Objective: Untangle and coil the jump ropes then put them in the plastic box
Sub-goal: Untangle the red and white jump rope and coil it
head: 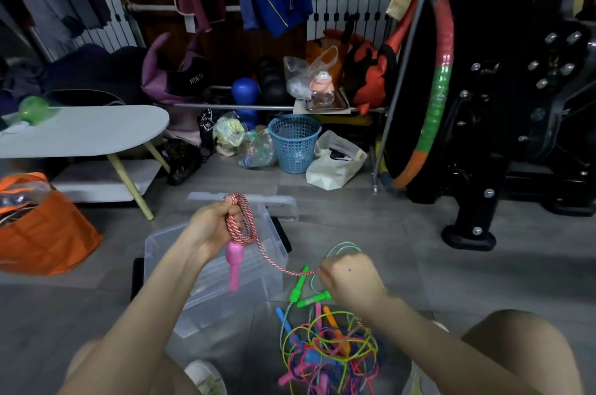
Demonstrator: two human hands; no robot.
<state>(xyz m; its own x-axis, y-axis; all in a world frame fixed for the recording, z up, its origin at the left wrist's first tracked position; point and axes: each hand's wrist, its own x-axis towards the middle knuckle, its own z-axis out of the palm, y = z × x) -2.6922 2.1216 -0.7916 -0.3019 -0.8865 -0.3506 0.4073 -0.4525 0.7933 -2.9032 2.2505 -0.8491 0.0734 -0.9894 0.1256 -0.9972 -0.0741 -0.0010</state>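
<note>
My left hand (214,227) grips several loops of a pink-and-white braided jump rope (240,220) above the clear plastic box (258,252); its pink handle (233,265) dangles below my fist. The free strand runs right to my right hand (350,280), which pinches it. A tangled pile of coloured jump ropes (329,352) lies on the floor below my right hand, with green handles (306,293) at its top and a green rope arching behind my right hand.
The box lid (274,202) lies behind the box. An orange bag (42,230) sits at the left, beside a low white table (80,133). A blue basket (295,143), bags, a hula hoop (433,97) and black exercise equipment (516,104) stand behind and to the right.
</note>
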